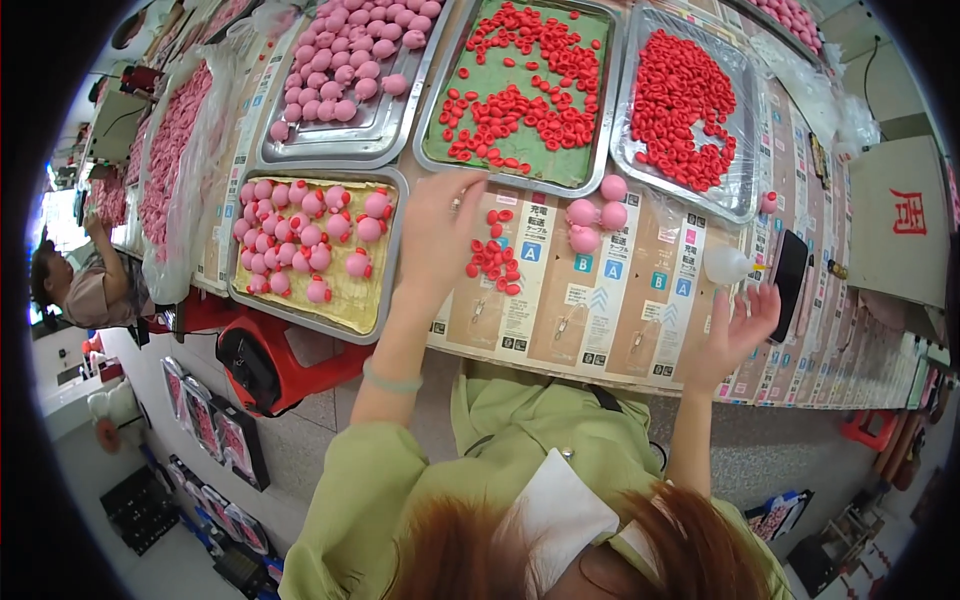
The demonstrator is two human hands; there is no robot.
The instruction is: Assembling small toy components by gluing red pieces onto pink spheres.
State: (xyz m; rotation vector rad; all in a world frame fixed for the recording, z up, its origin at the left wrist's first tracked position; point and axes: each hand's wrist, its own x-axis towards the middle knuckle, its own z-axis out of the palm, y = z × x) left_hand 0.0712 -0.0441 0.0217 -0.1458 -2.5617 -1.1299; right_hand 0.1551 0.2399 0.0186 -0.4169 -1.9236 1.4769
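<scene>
Your left hand (445,215) curls at the near rim of the green-lined tray (565,170), and whether it pinches anything I cannot tell; your right hand (742,325) is open beside the white bottle (724,266). Loose red pieces (490,268) and pink balls (583,212) lie between them, presumably for short reaches
</scene>
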